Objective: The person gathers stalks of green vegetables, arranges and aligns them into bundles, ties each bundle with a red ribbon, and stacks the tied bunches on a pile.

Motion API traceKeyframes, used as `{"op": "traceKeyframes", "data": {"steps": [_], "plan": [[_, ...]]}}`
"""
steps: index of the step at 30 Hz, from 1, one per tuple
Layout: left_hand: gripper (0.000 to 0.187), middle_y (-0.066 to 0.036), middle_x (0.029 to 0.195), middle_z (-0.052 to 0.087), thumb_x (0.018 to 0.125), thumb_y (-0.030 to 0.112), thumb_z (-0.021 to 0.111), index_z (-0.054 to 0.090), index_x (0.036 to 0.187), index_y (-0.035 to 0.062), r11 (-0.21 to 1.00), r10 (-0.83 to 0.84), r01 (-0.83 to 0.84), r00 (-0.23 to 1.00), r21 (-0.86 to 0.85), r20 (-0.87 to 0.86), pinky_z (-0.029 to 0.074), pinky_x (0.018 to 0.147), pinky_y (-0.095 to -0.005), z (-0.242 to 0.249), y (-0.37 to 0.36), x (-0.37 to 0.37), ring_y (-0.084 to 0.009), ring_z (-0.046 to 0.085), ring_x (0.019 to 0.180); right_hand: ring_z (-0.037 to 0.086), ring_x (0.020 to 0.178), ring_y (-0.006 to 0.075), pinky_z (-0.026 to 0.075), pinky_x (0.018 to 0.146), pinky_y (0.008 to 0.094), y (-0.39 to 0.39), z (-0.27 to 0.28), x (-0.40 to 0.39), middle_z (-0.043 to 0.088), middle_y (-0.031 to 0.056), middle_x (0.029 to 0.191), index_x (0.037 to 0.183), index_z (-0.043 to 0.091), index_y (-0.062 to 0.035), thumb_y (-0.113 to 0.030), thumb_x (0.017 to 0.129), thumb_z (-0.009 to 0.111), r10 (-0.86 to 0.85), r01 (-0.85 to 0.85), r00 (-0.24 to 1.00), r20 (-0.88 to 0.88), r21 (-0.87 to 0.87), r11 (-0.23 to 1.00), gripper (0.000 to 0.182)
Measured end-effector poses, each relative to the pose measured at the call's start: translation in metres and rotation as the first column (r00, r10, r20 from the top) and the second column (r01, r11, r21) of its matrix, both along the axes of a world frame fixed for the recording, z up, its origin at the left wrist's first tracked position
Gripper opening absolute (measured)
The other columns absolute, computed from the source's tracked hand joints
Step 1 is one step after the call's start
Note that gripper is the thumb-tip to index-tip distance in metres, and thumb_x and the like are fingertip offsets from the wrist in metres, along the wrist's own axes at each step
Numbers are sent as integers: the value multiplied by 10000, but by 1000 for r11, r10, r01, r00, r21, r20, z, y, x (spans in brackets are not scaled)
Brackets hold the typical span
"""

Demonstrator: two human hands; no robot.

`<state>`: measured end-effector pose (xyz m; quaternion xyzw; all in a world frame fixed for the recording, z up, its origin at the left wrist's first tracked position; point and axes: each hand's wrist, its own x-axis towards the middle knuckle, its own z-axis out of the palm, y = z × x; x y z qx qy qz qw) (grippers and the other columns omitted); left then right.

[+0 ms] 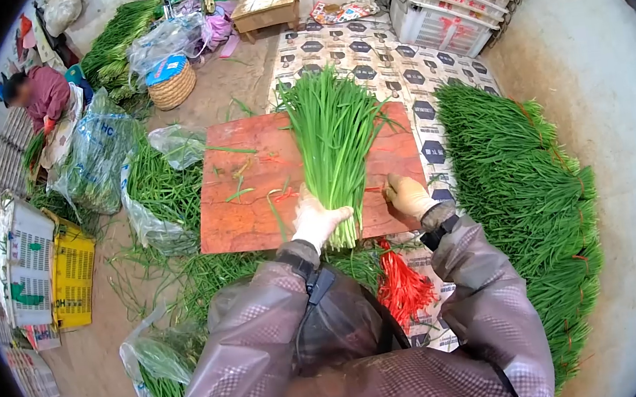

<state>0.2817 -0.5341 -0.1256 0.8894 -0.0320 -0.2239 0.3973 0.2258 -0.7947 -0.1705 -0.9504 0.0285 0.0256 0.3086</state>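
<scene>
A bunch of green garlic chives (335, 138) lies on a reddish wooden board (235, 180), its pale cut ends toward me. My left hand (317, 218), in a light glove, is closed around the lower stems, thumb across the top. To the right of the bunch, my gloved right hand (411, 196) pinches the end of a thin red plastic tie (373, 189). The tie runs toward the stems; its middle is hidden under them, and red strip shows again on their left side. A bundle of red ties (403, 286) hangs below the board's near edge.
Tied chives (523, 231) are stacked along the right wall on patterned sheeting (426, 121). Loose chives in plastic bags (165, 180) lie at left, near a yellow crate (73, 263). Another person (48, 99) sits at far left. White baskets (447, 22) are stacked behind.
</scene>
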Motion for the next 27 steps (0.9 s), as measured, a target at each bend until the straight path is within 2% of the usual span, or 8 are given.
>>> {"op": "traceKeyframes", "data": {"steps": [5,8,13,17,20,24,26,27], "plan": [[1274,-280,1508,329,621,465,866,110,1524,-21,999,-15,16,1000,50,-24,224,1165,-487,6,-2,-1,-407,287,1421,684,845,186,545,744,311,16,57,-14,704,115,999,1175,612,14,-65,963,550,162,233,944,-286,931,282,234],[1276,-282,1506,330,628,513,833,104,1525,-26,997,-43,44,999,65,-31,228,1164,-472,13,0,-1,-405,297,1416,676,899,198,555,791,330,35,64,-11,681,160,1117,1277,553,56,-55,942,594,101,167,975,-198,953,251,355],[1290,-284,1497,339,611,536,824,111,1526,-27,994,-62,65,998,85,-32,278,1156,-435,14,1,2,-391,333,1398,622,857,157,502,767,306,52,58,10,655,58,965,1010,652,1,-64,934,611,22,134,984,-177,817,561,108],[1163,-264,1459,394,631,473,837,204,1503,36,998,-62,63,998,31,-31,287,1127,-478,19,7,6,-392,356,1379,577,798,348,477,697,413,84,74,33,550,133,793,891,596,-13,-98,873,636,197,-320,841,503,171,932,96],[979,-213,1382,503,674,459,814,335,1448,100,993,-68,78,991,-85,119,376,1055,-488,-31,3,12,-387,443,1313,584,884,331,457,790,455,111,91,47,578,117,885,885,598,-43,-96,786,641,450,-422,764,462,-170,891,121],[862,-176,1432,468,741,516,750,414,1419,103,548,-14,-15,1000,-836,-27,408,1046,-465,-151,-11,47,-367,432,1328,555,1093,303,442,933,458,136,100,79,610,92,1082,915,603,-79,-63,740,628,640,-503,559,527,-398,767,178],[880,-183,1456,439,748,535,736,406,1432,91,124,-156,-484,853,-866,-498,381,1081,-429,-87,-8,35,-364,407,1349,605,1046,327,483,909,439,143,80,98,634,126,1108,986,631,-71,-91,778,608,661,-552,631,406,-363,750,210],[896,-186,1466,427,747,541,734,396,1442,89,204,-159,-441,866,-874,-475,363,1098,-420,-84,-5,37,-362,391,1360,619,1015,335,494,884,439,147,67,105,640,135,1090,1009,636,-68,-103,790,604,632,-563,722,281,-293,773,224]]}}
